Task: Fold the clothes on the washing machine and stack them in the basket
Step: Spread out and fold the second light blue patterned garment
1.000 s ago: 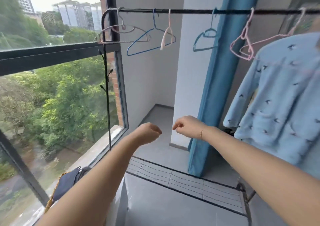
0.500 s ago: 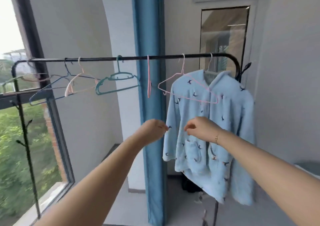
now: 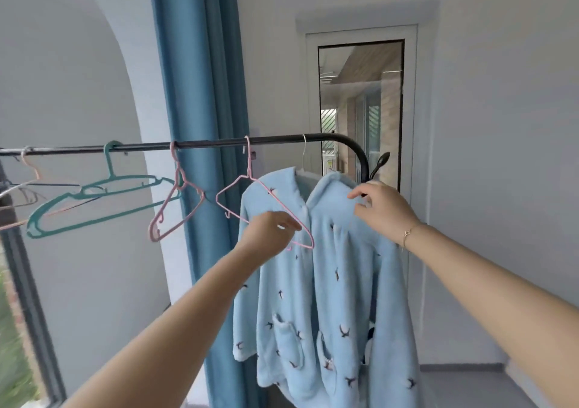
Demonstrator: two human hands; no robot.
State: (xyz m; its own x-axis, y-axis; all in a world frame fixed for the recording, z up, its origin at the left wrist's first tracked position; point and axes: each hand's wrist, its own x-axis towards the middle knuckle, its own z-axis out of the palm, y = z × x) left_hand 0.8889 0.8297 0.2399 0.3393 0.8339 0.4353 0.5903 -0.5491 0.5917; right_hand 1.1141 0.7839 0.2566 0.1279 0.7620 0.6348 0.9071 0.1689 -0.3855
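While a light-blue fleece pajama jacket (image 3: pixel 329 282) with small dark bird prints hangs from the right end of the black clothes rail (image 3: pixel 219 143), both bare arms reach up toward it. It hangs on a hanger whose metal hook (image 3: pixel 304 151) catches the rail just before the rail's downward bend; the front pockets face the camera and the hem hangs low near the bottom edge of the view. The right hand (image 3: pixel 380 212), a thin bracelet (image 3: pixel 407 234) at its wrist, pinches the jacket's right shoulder near the collar between thumb and curled fingers. The left hand (image 3: pixel 269 230) is at the jacket's left shoulder, fingers curled, right at the lower bar of an empty pink wire hanger (image 3: pixel 250 201) that hangs beside the jacket; whether it grips the hanger or the fabric cannot be told. Farther left along the rail hang another pink hanger (image 3: pixel 175 207), a teal plastic hanger (image 3: pixel 94 201) and more hangers at the left end. A blue curtain (image 3: pixel 200 94) falls behind the rail, and a white-framed glass door (image 3: pixel 360 100) stands behind the jacket.
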